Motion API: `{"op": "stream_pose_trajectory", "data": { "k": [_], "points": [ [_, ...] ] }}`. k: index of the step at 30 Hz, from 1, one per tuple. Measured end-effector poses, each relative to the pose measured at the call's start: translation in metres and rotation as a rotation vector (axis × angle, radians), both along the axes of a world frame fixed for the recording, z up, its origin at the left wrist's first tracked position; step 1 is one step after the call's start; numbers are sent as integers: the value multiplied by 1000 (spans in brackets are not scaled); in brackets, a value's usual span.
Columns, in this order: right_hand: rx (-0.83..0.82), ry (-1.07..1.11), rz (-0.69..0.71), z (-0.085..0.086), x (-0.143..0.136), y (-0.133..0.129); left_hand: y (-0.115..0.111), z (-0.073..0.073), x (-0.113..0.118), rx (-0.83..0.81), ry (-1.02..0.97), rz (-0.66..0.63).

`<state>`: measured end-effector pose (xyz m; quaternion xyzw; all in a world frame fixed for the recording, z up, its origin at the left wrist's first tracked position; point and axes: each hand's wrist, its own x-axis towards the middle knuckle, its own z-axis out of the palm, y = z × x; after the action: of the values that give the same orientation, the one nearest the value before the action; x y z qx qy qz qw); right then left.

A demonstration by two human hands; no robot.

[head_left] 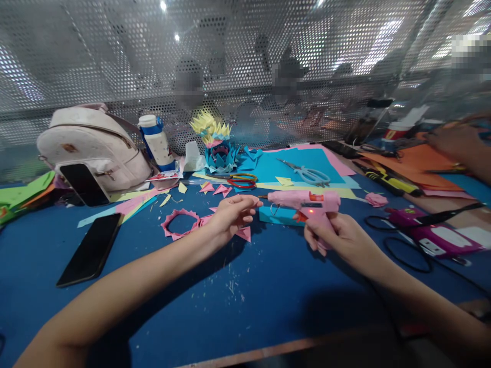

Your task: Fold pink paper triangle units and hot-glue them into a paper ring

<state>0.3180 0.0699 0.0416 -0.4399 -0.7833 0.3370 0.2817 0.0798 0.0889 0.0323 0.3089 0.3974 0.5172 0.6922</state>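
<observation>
My right hand [326, 232] is wrapped round the handle of a pink glue gun [303, 199], whose small light glows and whose nozzle points left. Close to that nozzle, my left hand [237, 212] has its fingers curled together at the tips; anything pinched there is too small to make out. Behind my left wrist lies a pink ring of folded paper [168, 225], partly covered, with pink folded pieces [244, 233] beside it. A blue paper strip [278, 215] lies under the gun.
Phones [90, 250], a backpack [92, 143] and a bottle [156, 143] are at left. Scissors [312, 175], coloured sheets and a yellow-and-blue paper model [219, 153] stand behind. At right are a purple power strip [433, 237], cables and another person's hand [456, 143].
</observation>
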Motion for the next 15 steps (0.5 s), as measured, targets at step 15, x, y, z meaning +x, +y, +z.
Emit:
{"op": "stream_pose_trajectory", "data": {
  "k": [15],
  "points": [
    [-136,115,-37,0,4,6,-6,8,-8,79,98,40]
  ]
}}
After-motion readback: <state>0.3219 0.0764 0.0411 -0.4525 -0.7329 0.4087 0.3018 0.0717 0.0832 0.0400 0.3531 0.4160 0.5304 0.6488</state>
